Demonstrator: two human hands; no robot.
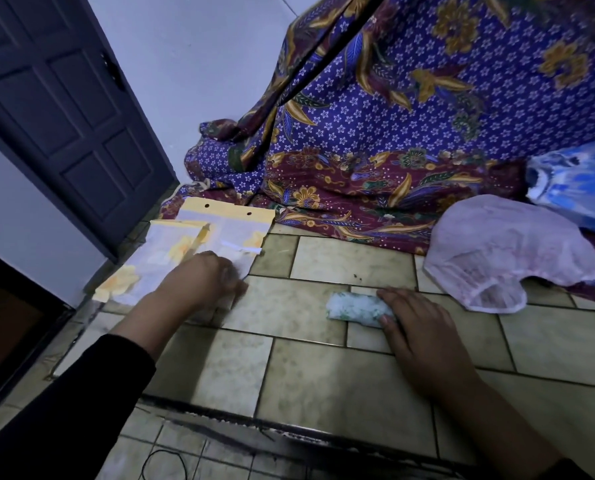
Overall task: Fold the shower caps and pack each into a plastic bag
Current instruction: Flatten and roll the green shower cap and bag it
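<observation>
A shower cap folded into a small white-and-green roll [355,305] lies on the tiled floor. My right hand [419,327] rests on its right end, fingers curled over it. A stack of clear plastic bags with yellow headers [216,230] lies at the left by the door. My left hand [204,277] reaches onto the stack's near edge, blurred, fingers pinched at a bag corner. A pink shower cap [511,251] lies unfolded at the right, and a blue-and-white one [576,181] sits behind it.
A purple and maroon batik cloth [393,133] drapes down the back and spreads onto the floor. A dark panelled door [64,98] stands at the left. A dark metal floor track [289,434] and a thin black wire [164,462] cross near me.
</observation>
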